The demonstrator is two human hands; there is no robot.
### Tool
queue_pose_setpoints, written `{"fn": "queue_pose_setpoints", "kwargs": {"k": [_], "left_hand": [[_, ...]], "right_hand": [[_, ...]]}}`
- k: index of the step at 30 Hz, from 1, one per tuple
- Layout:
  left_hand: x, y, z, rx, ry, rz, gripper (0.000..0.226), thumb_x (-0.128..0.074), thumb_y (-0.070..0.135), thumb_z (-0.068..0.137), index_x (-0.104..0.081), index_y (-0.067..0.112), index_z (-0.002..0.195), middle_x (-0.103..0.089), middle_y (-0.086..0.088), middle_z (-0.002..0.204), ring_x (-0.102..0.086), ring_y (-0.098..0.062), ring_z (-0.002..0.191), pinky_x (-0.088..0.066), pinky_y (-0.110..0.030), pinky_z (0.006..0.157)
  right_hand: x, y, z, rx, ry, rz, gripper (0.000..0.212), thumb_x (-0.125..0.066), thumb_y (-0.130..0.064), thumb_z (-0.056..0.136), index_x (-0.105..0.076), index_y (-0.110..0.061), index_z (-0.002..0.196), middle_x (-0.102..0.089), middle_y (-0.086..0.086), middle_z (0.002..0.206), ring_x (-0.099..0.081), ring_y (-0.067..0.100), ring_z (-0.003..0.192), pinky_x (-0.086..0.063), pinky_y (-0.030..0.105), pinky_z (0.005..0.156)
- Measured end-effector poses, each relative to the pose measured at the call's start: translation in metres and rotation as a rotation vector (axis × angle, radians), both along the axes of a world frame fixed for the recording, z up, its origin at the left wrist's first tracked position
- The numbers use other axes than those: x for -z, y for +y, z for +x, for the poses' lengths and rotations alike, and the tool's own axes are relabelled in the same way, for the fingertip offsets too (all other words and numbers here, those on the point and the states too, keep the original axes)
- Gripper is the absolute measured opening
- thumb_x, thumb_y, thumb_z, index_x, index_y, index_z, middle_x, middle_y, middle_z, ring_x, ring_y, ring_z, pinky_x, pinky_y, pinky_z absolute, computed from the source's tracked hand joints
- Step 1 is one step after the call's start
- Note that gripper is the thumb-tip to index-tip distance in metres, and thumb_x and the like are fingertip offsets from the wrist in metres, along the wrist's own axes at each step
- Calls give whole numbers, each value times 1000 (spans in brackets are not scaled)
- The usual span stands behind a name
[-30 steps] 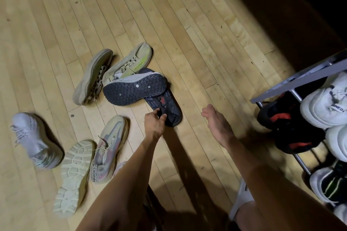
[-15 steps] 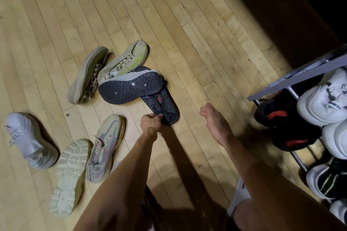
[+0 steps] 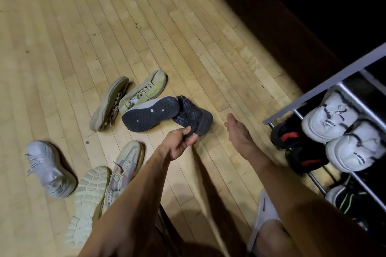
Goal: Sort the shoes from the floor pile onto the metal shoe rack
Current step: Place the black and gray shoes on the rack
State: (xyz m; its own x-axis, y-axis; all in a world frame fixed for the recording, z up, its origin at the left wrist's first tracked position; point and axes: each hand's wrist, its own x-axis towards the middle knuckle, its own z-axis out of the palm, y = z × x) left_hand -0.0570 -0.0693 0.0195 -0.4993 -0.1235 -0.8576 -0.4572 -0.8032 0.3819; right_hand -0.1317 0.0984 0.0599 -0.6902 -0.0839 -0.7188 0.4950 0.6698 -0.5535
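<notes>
My left hand (image 3: 178, 144) is shut on the heel of a dark navy shoe (image 3: 193, 116), tilted up on its side above the wooden floor. Its mate (image 3: 150, 115) lies beside it, dark sole up. My right hand (image 3: 238, 131) hovers open, holding nothing, between that shoe and the metal shoe rack (image 3: 325, 87) at the right. Two beige-and-yellow shoes (image 3: 146, 89) lie behind the navy pair. A pastel sneaker (image 3: 125, 162), a pale sole-up shoe (image 3: 87, 198) and a light grey sneaker (image 3: 46, 162) lie at the lower left.
The rack holds two white sneakers (image 3: 330, 119), two black-and-red shoes (image 3: 292, 137) and a black-and-green pair (image 3: 346, 200) lower down. My foot in a white slipper (image 3: 263, 215) is at the bottom. A dark wall runs along the upper right.
My left hand closed on the navy shoe's heel and lifted it, turning it from sole-up flat on the floor onto its side. The right hand stayed open nearby.
</notes>
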Motion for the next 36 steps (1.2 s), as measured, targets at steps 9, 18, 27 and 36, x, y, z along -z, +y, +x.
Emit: {"fn": "queue_pose_setpoints", "kwargs": {"k": [9, 18, 27, 36], "left_hand": [[-81, 58, -15, 326, 228, -181, 27, -50, -1, 97, -57, -14, 120, -64, -23, 122, -66, -26, 104, -59, -24, 78], [-176, 90, -10, 738, 350, -504, 9, -53, 3, 96, -57, 1, 88, -63, -13, 96, -64, -19, 94, -58, -22, 80], [-241, 161, 26, 795, 442, -621, 41, -57, 6, 95, -55, 21, 56, -58, 3, 69, -55, -10, 70, -52, -28, 77], [-282, 221, 51, 883, 422, -733, 17, -56, 21, 98, -64, 20, 82, -65, 1, 90, -57, -12, 87, -55, -35, 81]], "right_hand": [[-93, 13, -8, 17, 192, -189, 59, -22, -62, 93, -52, -25, 127, -56, 9, 134, -53, 29, 119, -41, 49, 103], [-162, 57, 8, 116, 244, -135, 79, -20, -78, 77, -41, -36, 140, -51, 3, 140, -48, 33, 123, -38, 52, 104], [-211, 125, 46, 250, 343, -122, 57, -28, -51, 99, -36, -18, 146, -46, 11, 146, -46, 34, 128, -39, 43, 104], [-255, 173, 67, 376, 399, -56, 48, -21, -36, 101, -52, -9, 124, -56, 18, 129, -52, 35, 113, -33, 38, 82]]}}
